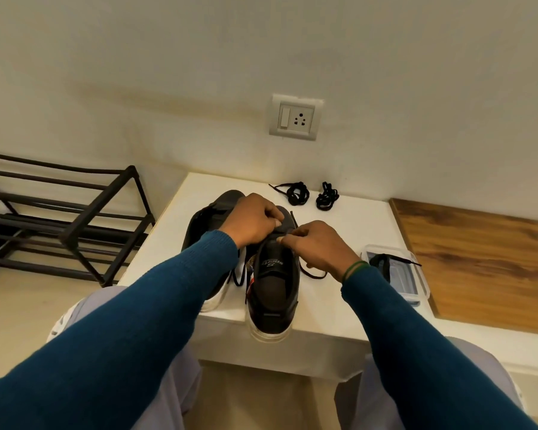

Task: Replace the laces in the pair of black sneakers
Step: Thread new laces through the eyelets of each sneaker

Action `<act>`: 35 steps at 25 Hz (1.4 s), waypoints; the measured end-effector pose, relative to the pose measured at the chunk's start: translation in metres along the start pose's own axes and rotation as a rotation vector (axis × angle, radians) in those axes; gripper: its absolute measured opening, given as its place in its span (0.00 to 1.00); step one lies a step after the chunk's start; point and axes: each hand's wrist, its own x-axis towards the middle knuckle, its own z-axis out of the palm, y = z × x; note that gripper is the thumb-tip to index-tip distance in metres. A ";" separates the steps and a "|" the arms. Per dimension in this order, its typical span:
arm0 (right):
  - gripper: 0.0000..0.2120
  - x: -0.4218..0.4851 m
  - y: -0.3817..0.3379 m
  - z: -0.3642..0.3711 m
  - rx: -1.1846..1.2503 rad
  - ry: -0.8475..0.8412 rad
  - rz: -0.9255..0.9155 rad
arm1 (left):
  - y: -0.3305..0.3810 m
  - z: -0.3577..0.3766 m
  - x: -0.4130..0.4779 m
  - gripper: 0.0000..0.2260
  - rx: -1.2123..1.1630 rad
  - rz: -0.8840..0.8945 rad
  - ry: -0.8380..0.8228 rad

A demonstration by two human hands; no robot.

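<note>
"What are the hands at?"

"The left hand (255, 221) and right hand (316, 246) sit close together, fingers curled, each pinching the black lace (311, 275) over the near sneaker (272, 293) right beneath them. Its heel overhangs the white table (348, 237)."

"And its mate?"

"The second sneaker (205, 221) lies just left, under the left wrist. Two coiled laces (297, 193) rest beyond the hands by the wall. A clear plastic box (416, 290) holding another lace sits beside the right wrist."
</note>
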 end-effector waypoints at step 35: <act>0.11 0.017 0.005 -0.013 1.221 0.461 0.083 | -0.001 0.012 0.005 0.14 0.063 0.216 -0.201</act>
